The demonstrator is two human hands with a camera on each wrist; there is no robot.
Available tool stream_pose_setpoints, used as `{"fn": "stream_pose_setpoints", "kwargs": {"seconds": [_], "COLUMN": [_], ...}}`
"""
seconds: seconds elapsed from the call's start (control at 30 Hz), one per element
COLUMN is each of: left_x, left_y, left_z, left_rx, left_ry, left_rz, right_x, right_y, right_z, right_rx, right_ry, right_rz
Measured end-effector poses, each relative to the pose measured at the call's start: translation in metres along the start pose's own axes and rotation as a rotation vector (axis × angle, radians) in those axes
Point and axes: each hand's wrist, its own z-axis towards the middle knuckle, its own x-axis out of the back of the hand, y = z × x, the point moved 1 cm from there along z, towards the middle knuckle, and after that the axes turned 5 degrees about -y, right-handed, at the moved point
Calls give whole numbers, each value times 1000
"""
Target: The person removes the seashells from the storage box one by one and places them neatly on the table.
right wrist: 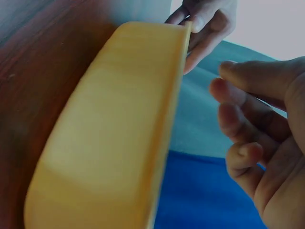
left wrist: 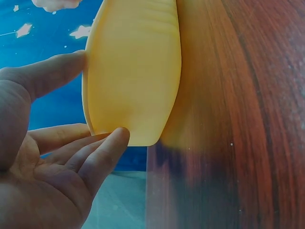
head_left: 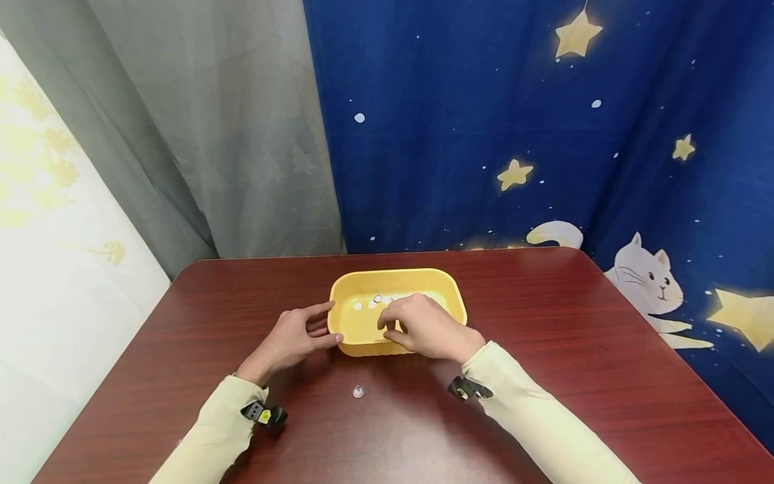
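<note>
A yellow plastic basin [head_left: 363, 328] sits on the table with several small white and silvery round pieces [head_left: 377, 298] on its floor. At its left end my left hand [head_left: 299, 336] holds the rim, thumb near the front corner and fingers against the end wall; the left wrist view shows the fingers [left wrist: 107, 155] on the outside of the yellow wall. Over the basin's front right part hovers my right hand [head_left: 426, 327], its fingers loosely bent. No object shows between those fingertips [right wrist: 228, 71] in the right wrist view. Part of the basin's inside is hidden behind this hand.
One small round silvery piece [head_left: 359, 391] lies on the dark red wooden table [head_left: 514, 296] in front of the basin, between the forearms. Grey and blue star-patterned curtains [head_left: 447, 134] hang behind the table's far edge. Each wrist wears a black strap [head_left: 469, 388].
</note>
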Motion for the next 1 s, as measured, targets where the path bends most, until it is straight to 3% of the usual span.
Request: {"fn": "stream_pose_setpoints", "kwargs": {"seconds": [0.27,0.6,1.0], "left_x": [-1,0,0], "left_y": [-2,-2,-2], "left_z": [0,-1,-2], "left_rx": [-9,-10,-5], "left_ry": [-6,-6,0], "left_rz": [-11,-21,-19], "right_x": [-7,-14,-18], "right_y": [16,37,58], "right_z": [0,-2,-5], "right_rx": [-53,-156,-178], "right_ry": [40,1,1], "right_rz": [19,30,9]}}
